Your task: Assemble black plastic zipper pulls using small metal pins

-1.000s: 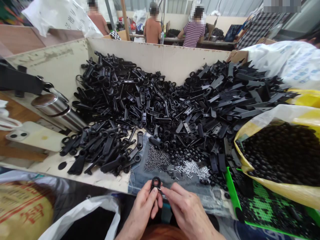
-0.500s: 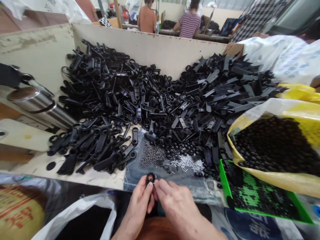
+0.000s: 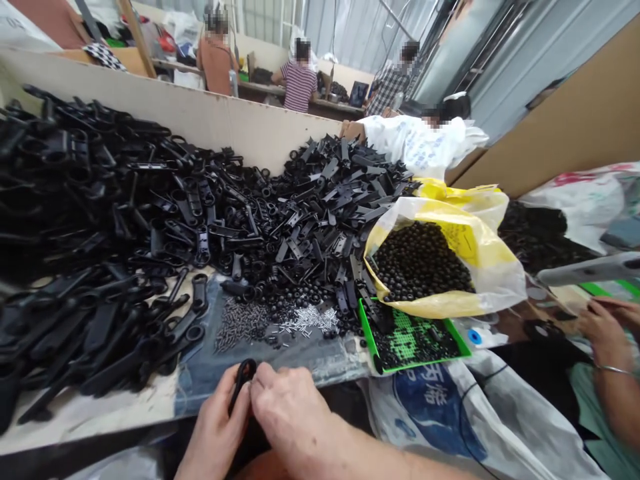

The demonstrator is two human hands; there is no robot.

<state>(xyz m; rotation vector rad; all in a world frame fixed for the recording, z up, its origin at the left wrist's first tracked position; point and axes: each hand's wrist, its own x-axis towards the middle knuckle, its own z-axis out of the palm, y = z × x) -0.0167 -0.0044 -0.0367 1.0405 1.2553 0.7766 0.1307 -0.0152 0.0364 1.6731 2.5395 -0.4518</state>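
Observation:
My left hand (image 3: 215,427) and my right hand (image 3: 290,407) meet at the near edge of the table, both closed on one small black plastic ring part (image 3: 243,375). The ring's loop sticks up between my fingertips. Just beyond my hands a dark cloth (image 3: 280,357) carries small dark screws (image 3: 235,325) and short silver pins (image 3: 307,320). A big heap of black plastic handle parts (image 3: 150,220) fills the table behind them.
A yellow bag of small black beads (image 3: 425,263) leans over a green tray (image 3: 415,343) on the right. A pale board wall (image 3: 210,123) backs the heap. Another person's hand (image 3: 607,330) rests at the far right; other people work in the background.
The view has swung to the right, so the metal flask and phone on the left are gone and a neighbour's hand shows. My hands keep hold of the ring part, now turned edge-on.

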